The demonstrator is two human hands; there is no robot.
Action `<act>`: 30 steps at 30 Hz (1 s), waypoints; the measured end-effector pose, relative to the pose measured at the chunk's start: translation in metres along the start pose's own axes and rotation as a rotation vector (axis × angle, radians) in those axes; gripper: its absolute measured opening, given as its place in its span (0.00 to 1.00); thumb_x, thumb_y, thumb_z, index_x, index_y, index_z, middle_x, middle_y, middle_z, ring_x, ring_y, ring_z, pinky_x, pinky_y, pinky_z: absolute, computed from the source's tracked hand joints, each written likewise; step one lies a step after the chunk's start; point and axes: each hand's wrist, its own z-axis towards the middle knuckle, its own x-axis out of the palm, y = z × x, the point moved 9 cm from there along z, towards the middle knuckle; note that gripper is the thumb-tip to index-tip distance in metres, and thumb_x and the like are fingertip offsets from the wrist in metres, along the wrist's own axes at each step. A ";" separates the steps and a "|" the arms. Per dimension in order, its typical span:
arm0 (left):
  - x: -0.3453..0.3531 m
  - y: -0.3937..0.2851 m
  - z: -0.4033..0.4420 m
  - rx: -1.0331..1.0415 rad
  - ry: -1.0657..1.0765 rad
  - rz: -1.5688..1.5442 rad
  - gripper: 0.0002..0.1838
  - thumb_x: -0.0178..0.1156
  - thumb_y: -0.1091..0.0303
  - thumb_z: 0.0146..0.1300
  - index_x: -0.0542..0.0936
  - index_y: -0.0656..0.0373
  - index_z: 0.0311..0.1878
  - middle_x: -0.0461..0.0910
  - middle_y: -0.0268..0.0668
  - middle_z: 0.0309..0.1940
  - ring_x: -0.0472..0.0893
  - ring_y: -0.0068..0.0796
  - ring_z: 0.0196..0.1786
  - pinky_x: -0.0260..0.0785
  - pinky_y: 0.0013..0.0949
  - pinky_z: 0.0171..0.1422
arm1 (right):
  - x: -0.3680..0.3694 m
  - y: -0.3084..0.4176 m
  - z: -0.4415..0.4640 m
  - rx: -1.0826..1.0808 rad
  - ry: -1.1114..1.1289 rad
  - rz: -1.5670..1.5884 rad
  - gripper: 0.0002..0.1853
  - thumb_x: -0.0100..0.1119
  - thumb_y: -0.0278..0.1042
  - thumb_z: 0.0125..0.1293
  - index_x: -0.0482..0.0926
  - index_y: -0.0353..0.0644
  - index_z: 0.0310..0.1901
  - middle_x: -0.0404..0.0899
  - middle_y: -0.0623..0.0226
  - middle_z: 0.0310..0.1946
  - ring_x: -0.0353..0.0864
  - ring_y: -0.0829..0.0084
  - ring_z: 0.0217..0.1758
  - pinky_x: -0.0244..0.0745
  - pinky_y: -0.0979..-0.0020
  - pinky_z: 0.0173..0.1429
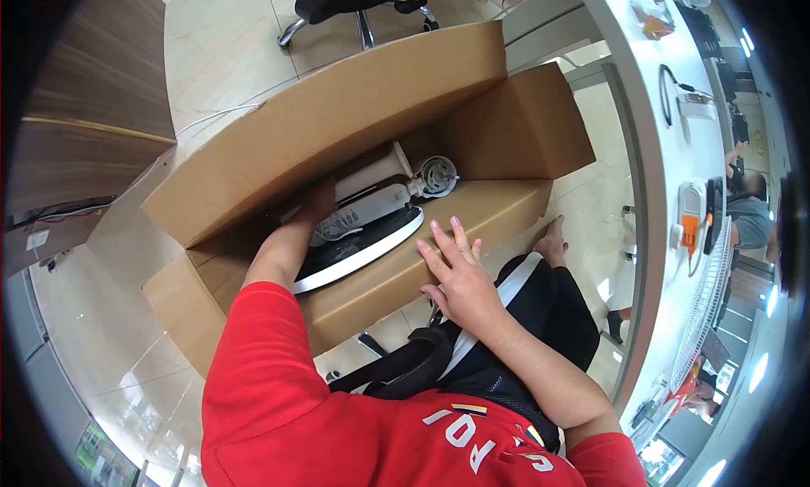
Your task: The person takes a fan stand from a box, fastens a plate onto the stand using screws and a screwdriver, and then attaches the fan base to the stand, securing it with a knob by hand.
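An open cardboard box (337,91) stands in front of me with white fan-like parts inside. My left hand (319,202) reaches into it beside a white column with buttons (363,212); its fingers are hidden in shadow among the parts. At the column's right end is a round motor-like piece (438,176). A black base with a white rim (363,255) leans against the near wall of the box. Over that near wall, my right hand (456,276) is spread, fingers apart, holding nothing.
A white table (666,158) on the right carries a cable, small devices and a white wire grille (707,306). A wheeled chair (363,2) is beyond the box. Brown wooden furniture (93,91) stands left. Other people are at the far right.
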 end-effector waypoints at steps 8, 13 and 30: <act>-0.080 -0.053 -0.038 0.154 -0.083 -0.280 0.45 0.79 0.62 0.48 0.69 0.66 0.68 0.77 0.60 0.62 0.77 0.59 0.66 0.70 0.50 0.73 | -0.005 0.001 -0.009 -0.052 -0.072 0.044 0.45 0.78 0.35 0.58 0.68 0.47 0.77 0.56 0.52 0.82 0.47 0.40 0.87 0.60 0.23 0.75; -0.182 -0.139 -0.090 0.479 -0.353 -0.447 0.40 0.78 0.63 0.47 0.74 0.58 0.66 0.80 0.54 0.60 0.81 0.56 0.63 0.74 0.49 0.66 | -0.012 -0.006 -0.015 -0.028 -0.036 0.136 0.49 0.76 0.50 0.60 0.64 0.42 0.79 0.53 0.49 0.84 0.43 0.43 0.88 0.53 0.19 0.76; -0.271 -0.539 -0.423 1.223 -0.014 -0.547 0.29 0.79 0.61 0.49 0.86 0.57 0.57 0.86 0.40 0.53 0.85 0.45 0.56 0.74 0.44 0.65 | -0.253 0.071 -0.336 -0.262 -1.030 0.478 0.37 0.81 0.38 0.57 0.75 0.35 0.66 0.84 0.50 0.56 0.85 0.55 0.58 0.77 0.60 0.65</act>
